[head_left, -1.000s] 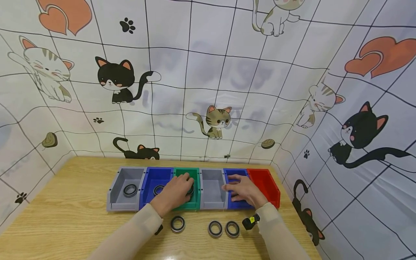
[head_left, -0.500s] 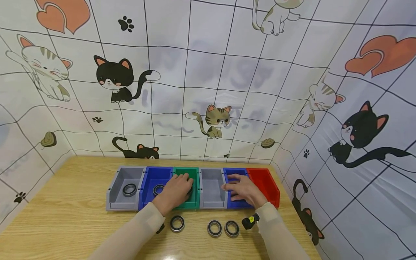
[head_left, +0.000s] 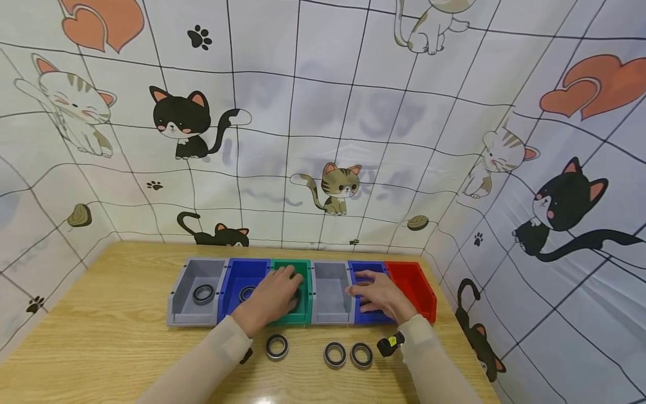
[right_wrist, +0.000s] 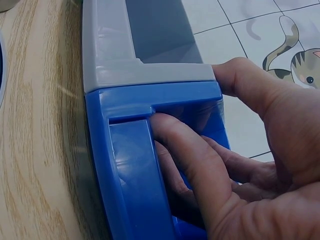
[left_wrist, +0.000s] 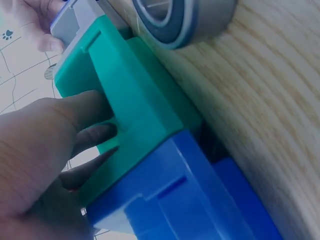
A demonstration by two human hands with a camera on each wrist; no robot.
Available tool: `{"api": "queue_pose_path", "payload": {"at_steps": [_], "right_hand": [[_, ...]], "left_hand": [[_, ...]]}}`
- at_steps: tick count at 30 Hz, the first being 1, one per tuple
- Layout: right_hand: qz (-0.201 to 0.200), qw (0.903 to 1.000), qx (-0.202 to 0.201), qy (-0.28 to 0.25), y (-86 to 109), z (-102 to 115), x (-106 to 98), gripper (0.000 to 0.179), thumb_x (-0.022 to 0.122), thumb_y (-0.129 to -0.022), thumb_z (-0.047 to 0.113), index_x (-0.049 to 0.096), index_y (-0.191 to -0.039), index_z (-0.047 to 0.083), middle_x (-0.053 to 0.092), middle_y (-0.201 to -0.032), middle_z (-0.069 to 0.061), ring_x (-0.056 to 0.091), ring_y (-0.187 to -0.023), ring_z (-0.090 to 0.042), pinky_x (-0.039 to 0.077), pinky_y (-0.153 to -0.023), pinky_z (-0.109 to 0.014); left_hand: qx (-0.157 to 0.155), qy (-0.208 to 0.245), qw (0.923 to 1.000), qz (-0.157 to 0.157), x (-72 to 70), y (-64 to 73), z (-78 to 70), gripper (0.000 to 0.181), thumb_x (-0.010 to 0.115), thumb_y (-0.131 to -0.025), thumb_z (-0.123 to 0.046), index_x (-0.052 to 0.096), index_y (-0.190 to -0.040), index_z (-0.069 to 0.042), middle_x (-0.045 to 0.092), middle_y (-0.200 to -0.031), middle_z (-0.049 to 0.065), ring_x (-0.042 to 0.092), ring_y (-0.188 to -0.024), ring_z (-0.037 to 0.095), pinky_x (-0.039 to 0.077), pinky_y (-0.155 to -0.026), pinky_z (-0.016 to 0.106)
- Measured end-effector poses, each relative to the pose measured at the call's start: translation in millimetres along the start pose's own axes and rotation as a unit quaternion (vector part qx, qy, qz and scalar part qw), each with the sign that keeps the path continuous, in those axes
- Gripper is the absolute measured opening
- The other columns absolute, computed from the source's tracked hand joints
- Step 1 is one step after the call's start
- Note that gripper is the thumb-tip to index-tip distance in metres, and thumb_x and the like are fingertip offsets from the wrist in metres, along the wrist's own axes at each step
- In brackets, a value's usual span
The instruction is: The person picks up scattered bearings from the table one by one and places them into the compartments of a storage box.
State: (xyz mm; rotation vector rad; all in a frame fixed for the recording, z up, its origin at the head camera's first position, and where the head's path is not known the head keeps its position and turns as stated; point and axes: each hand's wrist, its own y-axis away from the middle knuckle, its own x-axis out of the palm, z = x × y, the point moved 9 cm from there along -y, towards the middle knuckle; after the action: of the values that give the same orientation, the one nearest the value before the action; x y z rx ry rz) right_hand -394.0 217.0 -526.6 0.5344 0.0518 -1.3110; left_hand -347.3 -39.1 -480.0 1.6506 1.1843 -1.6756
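My left hand [head_left: 271,293] reaches into the green bin [head_left: 305,308], fingers bent down past its front wall. In the left wrist view its fingertips are partly hidden behind the green wall [left_wrist: 135,100]; I cannot tell whether they grip anything. A small dark part shows beside them in the head view. My right hand [head_left: 382,294] is spread over the right blue bin [head_left: 365,318]. One finger lies over the divider with the grey bin [head_left: 330,280]; the others dip inside, and no object shows between them. Ball bearings lie in the left grey bin [head_left: 203,294] and left blue bin [head_left: 246,293].
A bearing [head_left: 277,347] lies on the wooden table [head_left: 101,336] before the green bin. Two more, a left one [head_left: 335,355] and a right one [head_left: 361,356], sit side by side. A red bin [head_left: 411,286] ends the row. Behind hangs a cat-print cloth [head_left: 262,168].
The left hand's fingers shift very slightly within the green bin. The right hand keeps its place, and the bearings on the table stay put.
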Motion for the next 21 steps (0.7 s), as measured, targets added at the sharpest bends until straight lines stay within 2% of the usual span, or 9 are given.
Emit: {"api": "queue_pose_path", "payload": {"at_steps": [6, 13, 16, 21], "right_hand": [[-0.003, 1.0000, 0.002, 0.001, -1.3, -1, -1, 0.085, 0.095, -0.101, 0.024, 0.053, -0.173, 0.005, 0.064, -0.166, -0.030, 0.080, -0.110, -0.031, 0.074, -0.077, -0.036], [0.001, 1.0000, 0.003, 0.001, -0.7, 0, -2, 0.086, 0.095, -0.101, 0.026, 0.052, -0.173, 0.005, 0.062, -0.168, -0.031, 0.079, -0.115, -0.033, 0.075, -0.080, -0.037], [0.003, 1.0000, 0.001, 0.003, -0.7, 0, -1, 0.086, 0.094, -0.102, 0.025, 0.051, -0.174, 0.004, 0.061, -0.169, -0.032, 0.079, -0.115, -0.033, 0.075, -0.080, -0.037], [0.003, 1.0000, 0.001, 0.006, 0.8, 0, 0, 0.086, 0.094, -0.102, 0.026, 0.051, -0.174, 0.004, 0.061, -0.169, -0.032, 0.080, -0.114, -0.032, 0.075, -0.081, -0.038]], "left_hand": [[-0.001, 0.022, 0.9992, -0.034, -9.6, 5.9, 6.5, 0.035, 0.091, -0.104, -0.018, 0.080, -0.135, -0.007, 0.074, -0.137, 0.016, 0.073, -0.129, 0.036, 0.064, -0.115, 0.058], [-0.015, 0.039, 0.9968, -0.068, -17.2, 15.0, 18.1, 0.032, 0.093, -0.103, -0.020, 0.082, -0.130, -0.008, 0.074, -0.136, 0.015, 0.075, -0.124, 0.036, 0.066, -0.109, 0.060], [-0.038, 0.054, 0.9950, -0.075, -19.1, 18.7, 25.4, 0.035, 0.092, -0.103, -0.021, 0.081, -0.134, -0.008, 0.073, -0.142, 0.017, 0.072, -0.131, 0.040, 0.065, -0.110, 0.064], [-0.094, 0.086, 0.9879, -0.088, -21.2, 25.6, 39.7, 0.041, 0.091, -0.104, -0.024, 0.080, -0.141, -0.010, 0.068, -0.155, 0.020, 0.066, -0.144, 0.042, 0.065, -0.109, 0.064]]}}
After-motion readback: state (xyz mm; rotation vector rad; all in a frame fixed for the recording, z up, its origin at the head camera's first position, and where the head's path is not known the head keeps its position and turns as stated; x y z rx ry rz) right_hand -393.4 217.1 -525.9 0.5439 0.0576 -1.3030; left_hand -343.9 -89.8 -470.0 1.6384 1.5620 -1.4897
